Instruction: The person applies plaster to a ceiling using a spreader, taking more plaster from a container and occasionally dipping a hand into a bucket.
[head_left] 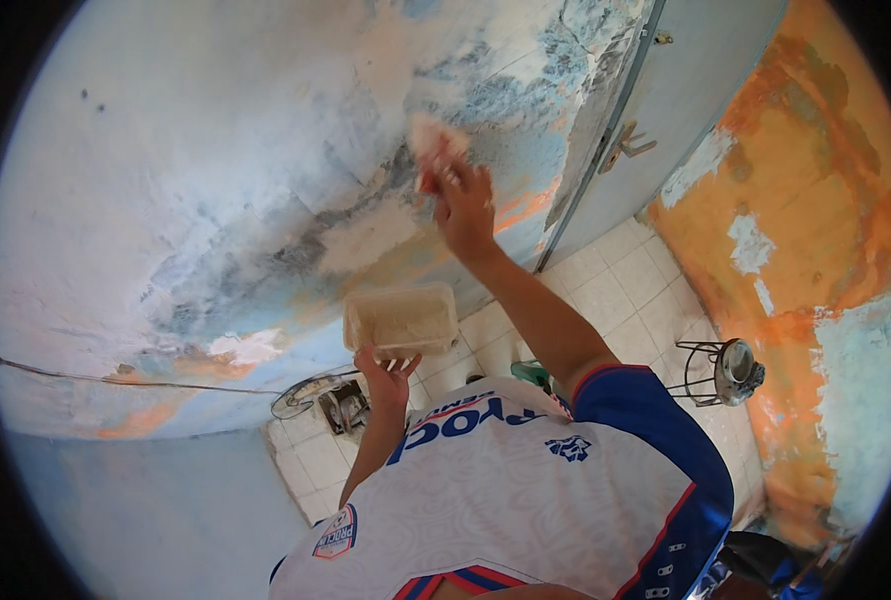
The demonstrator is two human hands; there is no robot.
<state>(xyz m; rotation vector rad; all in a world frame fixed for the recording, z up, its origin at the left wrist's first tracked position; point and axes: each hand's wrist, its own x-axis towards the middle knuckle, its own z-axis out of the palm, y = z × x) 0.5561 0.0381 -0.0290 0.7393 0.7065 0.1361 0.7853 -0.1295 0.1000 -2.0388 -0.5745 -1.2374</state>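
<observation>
My right hand is raised against a peeling blue, white and orange wall. It grips a small flat tool with a red handle, blurred, its blade pressed on the wall. My left hand holds up from below a clear rectangular plastic tub with pale paste inside, close to the wall and below the right hand. My white and blue jersey fills the lower middle.
A grey metal door with a latch handle stands to the right of the worked patch. Pale floor tiles lie below. A fan lies at the wall's foot, and a wire stand with a metal pot stands by the orange wall.
</observation>
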